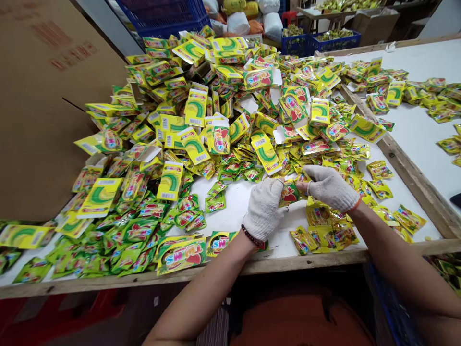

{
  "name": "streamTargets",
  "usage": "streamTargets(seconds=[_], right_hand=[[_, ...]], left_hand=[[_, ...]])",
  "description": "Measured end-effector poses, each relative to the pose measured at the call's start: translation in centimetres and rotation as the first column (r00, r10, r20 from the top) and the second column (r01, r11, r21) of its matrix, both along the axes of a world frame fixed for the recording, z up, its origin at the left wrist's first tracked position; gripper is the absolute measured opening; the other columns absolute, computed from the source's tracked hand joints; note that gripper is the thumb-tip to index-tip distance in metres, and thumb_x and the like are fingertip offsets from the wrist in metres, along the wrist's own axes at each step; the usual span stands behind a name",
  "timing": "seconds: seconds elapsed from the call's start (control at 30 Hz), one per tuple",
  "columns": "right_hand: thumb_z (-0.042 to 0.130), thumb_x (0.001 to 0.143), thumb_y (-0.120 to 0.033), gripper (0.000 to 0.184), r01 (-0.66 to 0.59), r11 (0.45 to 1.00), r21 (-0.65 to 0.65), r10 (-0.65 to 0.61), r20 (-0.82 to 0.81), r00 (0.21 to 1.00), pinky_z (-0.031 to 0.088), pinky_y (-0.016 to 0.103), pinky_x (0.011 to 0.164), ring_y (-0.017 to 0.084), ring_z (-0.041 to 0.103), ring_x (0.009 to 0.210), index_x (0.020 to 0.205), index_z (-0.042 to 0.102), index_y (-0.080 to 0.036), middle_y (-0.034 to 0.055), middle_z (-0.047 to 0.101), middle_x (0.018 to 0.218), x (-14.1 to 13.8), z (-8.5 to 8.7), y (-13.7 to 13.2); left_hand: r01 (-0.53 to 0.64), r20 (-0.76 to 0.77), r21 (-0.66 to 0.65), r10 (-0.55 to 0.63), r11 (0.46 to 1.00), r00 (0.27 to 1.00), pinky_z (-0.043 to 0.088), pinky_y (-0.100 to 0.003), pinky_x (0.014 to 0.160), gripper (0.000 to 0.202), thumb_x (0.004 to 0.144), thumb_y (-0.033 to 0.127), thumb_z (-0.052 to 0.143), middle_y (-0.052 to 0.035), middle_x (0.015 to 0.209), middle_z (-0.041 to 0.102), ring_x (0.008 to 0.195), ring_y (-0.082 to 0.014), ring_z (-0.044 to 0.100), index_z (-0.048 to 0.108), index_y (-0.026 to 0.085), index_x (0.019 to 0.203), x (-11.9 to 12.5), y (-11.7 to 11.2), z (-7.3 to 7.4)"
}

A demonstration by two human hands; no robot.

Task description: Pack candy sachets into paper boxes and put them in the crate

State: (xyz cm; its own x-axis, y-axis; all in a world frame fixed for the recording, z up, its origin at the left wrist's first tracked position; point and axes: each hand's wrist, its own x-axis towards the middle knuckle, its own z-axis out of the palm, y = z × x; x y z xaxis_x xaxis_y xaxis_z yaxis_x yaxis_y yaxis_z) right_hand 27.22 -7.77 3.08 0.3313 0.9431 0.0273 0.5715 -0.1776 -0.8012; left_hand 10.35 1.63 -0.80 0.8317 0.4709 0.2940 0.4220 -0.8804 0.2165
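A small green and yellow candy box [289,193] is between my two gloved hands, above the white table near its front edge. Its left side is gripped by my left hand [265,207], fingers closed, a beaded bracelet at the wrist. My right hand [330,187] pinches the right side with thumb and fingers. Just below my right hand lie yellow candy sachets [326,235]. Green candy sachets [137,240] are heaped to the left. Flat unfolded cartons [183,254] lie along the front edge, partly hidden by my left forearm.
A large pile of candy boxes [201,101] covers the back of the table. A big brown carton [54,105] stands at the left. A wooden strip [414,178] divides the table on the right. Blue crates [334,41] and white sacks [237,24] are behind.
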Motion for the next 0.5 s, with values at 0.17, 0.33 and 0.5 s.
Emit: streamTargets(seconds=[0.17, 0.33, 0.5], right_hand=[[0.056, 0.086, -0.033, 0.025, 0.092, 0.996, 0.022, -0.089, -0.094, 0.992, 0.035, 0.025, 0.050, 0.012, 0.048, 0.052, 0.069, 0.041, -0.023, -0.0033, 0.048, 0.060, -1.2, 0.0, 0.1], [0.057, 0.084, -0.028, 0.026, -0.057, 0.991, 0.121, 0.035, 0.179, 0.983, 0.038, 0.028, 0.064, 0.016, 0.049, 0.067, 0.060, 0.054, -0.020, 0.0015, 0.051, 0.063, -0.9, 0.2, 0.0], [0.059, 0.081, -0.026, 0.014, -0.142, 0.988, 0.060, 0.138, 0.067, 0.988, 0.041, 0.029, 0.069, 0.019, 0.056, 0.074, 0.075, 0.070, -0.021, 0.0018, 0.065, 0.074, -0.2, 0.0, -0.2]], left_hand=[[-0.048, 0.047, -0.014, 0.049, 0.999, 0.998, 0.049, -0.041, 0.087, 0.052, 0.070, 0.024, 0.072, -0.0118, 0.111, 0.064, 0.101, -0.0299, 0.061, 0.054, 0.018, 0.118, -0.2, 0.4, -0.3], [-0.064, 0.087, -0.024, 0.065, 0.998, 0.994, 0.050, -0.042, 0.088, 0.053, 0.068, 0.023, 0.071, -0.0141, 0.111, 0.064, 0.102, -0.0311, 0.060, 0.055, 0.014, 0.118, -0.4, 0.8, -0.7], [-0.006, 0.105, 0.057, 0.000, 0.998, 0.994, 0.050, -0.043, 0.086, 0.058, 0.067, 0.021, 0.070, -0.0145, 0.111, 0.064, 0.100, -0.0308, 0.060, 0.054, 0.013, 0.123, -0.6, 0.7, -0.8]])
